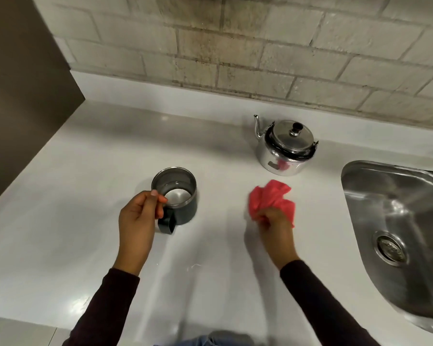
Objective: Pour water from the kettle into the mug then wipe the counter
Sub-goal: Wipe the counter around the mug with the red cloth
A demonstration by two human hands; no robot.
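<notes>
Wipe stage, as judged: mug holds water, kettle set down, cloth in right hand.

Left to right: left hand (138, 218) sits at the near-left rim of the mug (176, 196), thumb and forefinger curled together at the rim above the handle; cannot tell whether they pinch it or only touch. Mug is upright on the counter (85, 151), handle toward the person, liquid visible inside. Right hand (273, 222) is closed in a fist on a bunched pink cloth (270, 196), which fans out beyond the knuckles, toward the kettle (284, 148). Kettle stands upright, lidded, spout pointing left, well behind the cloth. Sink (395, 221) lies right, partly cut off. Bare counter between mug and cloth is nearest the right hand. Cloth contact with the counter unclear; right hand slightly blurred; no spill discernible.
</notes>
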